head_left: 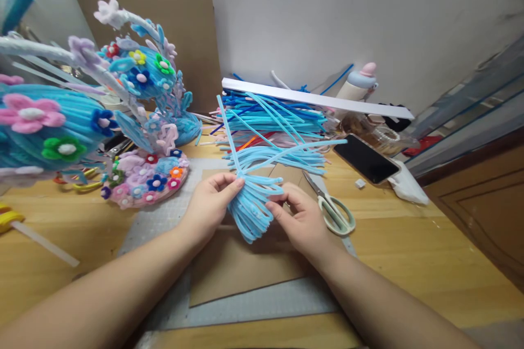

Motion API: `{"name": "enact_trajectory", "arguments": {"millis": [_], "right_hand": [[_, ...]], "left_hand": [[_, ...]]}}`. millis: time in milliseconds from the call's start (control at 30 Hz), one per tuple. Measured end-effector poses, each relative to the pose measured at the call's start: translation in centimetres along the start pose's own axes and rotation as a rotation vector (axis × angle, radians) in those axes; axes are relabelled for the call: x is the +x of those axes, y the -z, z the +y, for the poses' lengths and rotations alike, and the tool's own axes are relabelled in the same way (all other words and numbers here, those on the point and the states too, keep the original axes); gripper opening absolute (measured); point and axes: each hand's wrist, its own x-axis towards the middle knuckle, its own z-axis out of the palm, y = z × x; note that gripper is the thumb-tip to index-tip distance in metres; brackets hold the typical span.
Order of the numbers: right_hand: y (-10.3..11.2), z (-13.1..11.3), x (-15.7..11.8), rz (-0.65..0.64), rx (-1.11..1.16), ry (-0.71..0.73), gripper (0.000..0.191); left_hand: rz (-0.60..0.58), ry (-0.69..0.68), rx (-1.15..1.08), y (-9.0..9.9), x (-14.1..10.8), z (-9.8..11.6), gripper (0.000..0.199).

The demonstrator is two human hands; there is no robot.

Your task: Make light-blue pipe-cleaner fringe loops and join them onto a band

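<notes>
A bundle of light blue fuzzy stems (250, 212), bent into loops, hangs above a brown cardboard sheet (229, 275). My left hand (215, 196) is closed on the bundle's gathered top, its thumb pressed there. Two long stem ends stick out from that point, one upward and one to the right. At the bundle's right side, my right hand (297, 212) has its thumb and fingers pinched at the loop ends. Its fingertips are partly hidden behind the loops. Green-handled scissors (338, 215) lie just right of my right hand.
Flower-covered blue fuzzy ornaments (151, 73) stand at the left. Piled blue stems (282, 114) lie behind the hands, with a white strip (315, 99) on top. A phone (365, 158) and a bottle (356, 87) are at the right. A grey cutting mat (221, 313) lies under the cardboard.
</notes>
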Motion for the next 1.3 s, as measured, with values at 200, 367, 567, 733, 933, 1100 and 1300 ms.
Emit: {"name": "enact_trajectory", "arguments": {"millis": [200,367,567,733,933,1100,1300], "right_hand": [[-0.3,0.7,-0.4,0.039,0.108,-0.165,0.009],[-0.3,0.6,-0.3,-0.025,0.083,-0.24,0.014],[-0.4,-0.2,-0.2,-0.019,0.128,-0.276,0.014],[-0.3,-0.7,-0.3,0.006,0.086,-0.245,0.015],[-0.6,0.9,0.0,-0.005,0.163,-0.266,0.013],[-0.4,1.6,0.0,0.132,0.164,-0.079,0.023],[0.2,1.0,-0.1,0.08,-0.014,0.012,0.013]], "left_hand": [[0.017,-0.031,0.004,-0.1,-0.1,-0.1,0.025],[0.027,-0.056,-0.015,-0.1,0.0,-0.3,0.022],[0.024,-0.036,-0.049,0.1,0.3,-0.8,0.02],[0.038,-0.031,-0.049,0.1,0.4,-0.9,0.022],[-0.012,0.013,-0.056,0.5,0.8,-0.7,0.025],[-0.043,0.018,-0.084,0.6,1.1,-0.8,0.024],[-0.095,-0.034,-0.053,0.3,0.7,-0.5,0.026]]}}
